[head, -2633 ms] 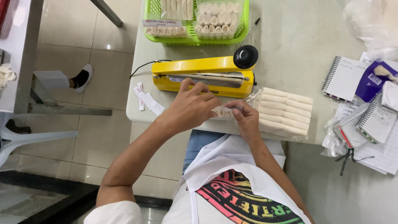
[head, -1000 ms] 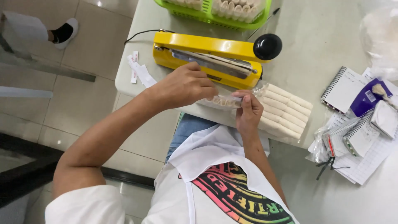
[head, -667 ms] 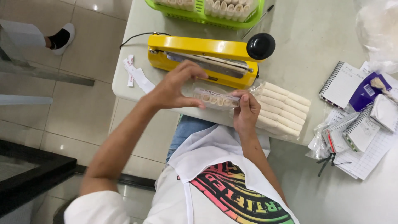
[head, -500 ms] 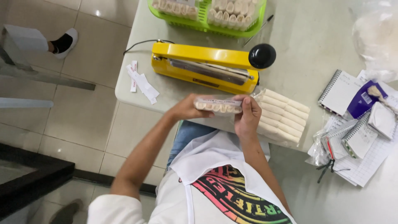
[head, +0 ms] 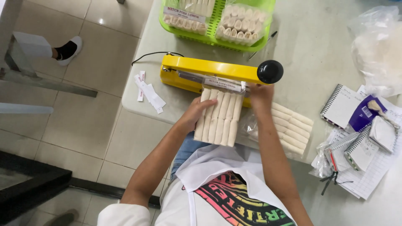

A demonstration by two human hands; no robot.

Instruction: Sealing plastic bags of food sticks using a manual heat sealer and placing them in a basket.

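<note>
Head view: the left hand (head: 193, 118) is curled around the left edge of a clear bag of pale rolls (head: 220, 117), fingers bent against its side and holding it. The bag lies at the near edge of the counter (head: 318, 54), its rolls running lengthwise away from the person, and its top end with a white label strip is tucked under the arm of the yellow heat sealer (head: 209, 71). The right hand (head: 260, 93) is up at the bag's top right corner, just below the sealer's black knob (head: 270, 71); its fingers are bent at the bag's edge, though how firmly they grip cannot be told. A stack of more packed rolls (head: 291, 127) lies just right of the bag, under the right forearm. Behind the sealer sits a green basket (head: 213, 39) with 2 more packs. White label slips (head: 147, 90) lie left of the sealer, and notebooks (head: 351, 125) lie well to the right.
</note>
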